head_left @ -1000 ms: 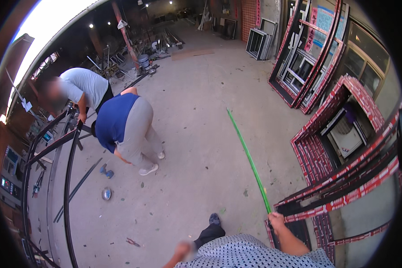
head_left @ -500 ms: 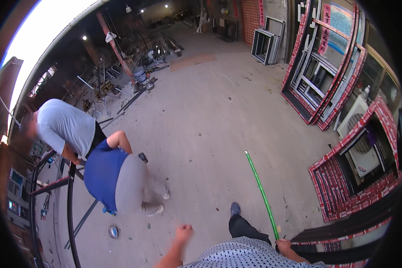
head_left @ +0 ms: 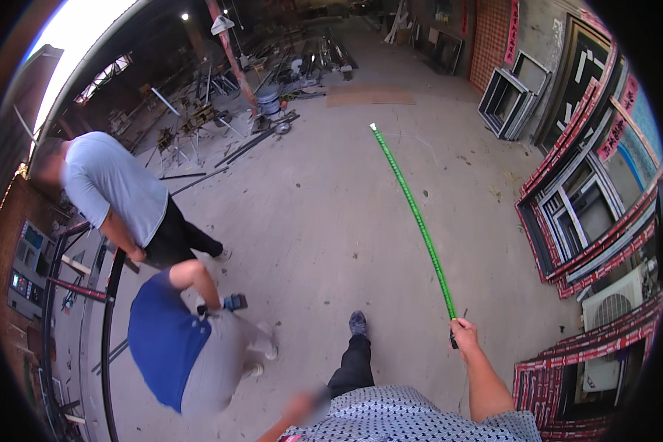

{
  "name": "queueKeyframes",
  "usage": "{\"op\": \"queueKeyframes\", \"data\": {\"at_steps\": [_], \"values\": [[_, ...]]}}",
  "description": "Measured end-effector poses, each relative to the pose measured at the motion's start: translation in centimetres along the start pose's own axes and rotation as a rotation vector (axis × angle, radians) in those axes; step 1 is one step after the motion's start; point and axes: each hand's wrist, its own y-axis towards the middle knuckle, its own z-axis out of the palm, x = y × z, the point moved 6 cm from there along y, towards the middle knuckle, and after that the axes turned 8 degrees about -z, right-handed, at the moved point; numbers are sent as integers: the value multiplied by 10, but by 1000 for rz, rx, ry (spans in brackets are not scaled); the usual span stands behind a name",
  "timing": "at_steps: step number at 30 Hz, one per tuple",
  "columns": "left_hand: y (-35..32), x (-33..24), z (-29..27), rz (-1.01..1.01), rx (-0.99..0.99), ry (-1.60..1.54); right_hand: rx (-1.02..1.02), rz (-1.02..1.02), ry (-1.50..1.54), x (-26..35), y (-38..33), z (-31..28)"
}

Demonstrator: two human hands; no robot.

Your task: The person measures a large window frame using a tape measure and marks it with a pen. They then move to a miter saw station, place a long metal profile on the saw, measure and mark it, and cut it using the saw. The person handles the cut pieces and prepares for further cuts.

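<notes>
My right hand is closed around a tape measure, whose dark case is mostly hidden in my fingers. Its long green blade reaches forward over the floor, bending slightly, with a pale tip at the far end. Low in the view, close to my patterned shirt, my left hand is smeared by motion. A dark blurred shape lies beside its fingers; I cannot tell whether it is held.
To the left, a person in blue bends over beside a person in light grey, next to a dark metal frame. Wrapped window frames lean along the right wall. Metal pieces and a bucket lie far back.
My right hand has risen and moved forward, carrying the green blade farther out. My left hand has moved down and blurred. The person in blue has shifted, and my view has turned.
</notes>
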Motion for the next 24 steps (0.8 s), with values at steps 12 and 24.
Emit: {"op": "queueKeyframes", "data": {"at_steps": [12, 24], "values": [[346, -304, -282, -333, 43, -575, 15, 159, 56, 35, 126, 41], [609, -474, -343, -304, 118, -372, -27, -200, -470, 25, 486, 76]]}}
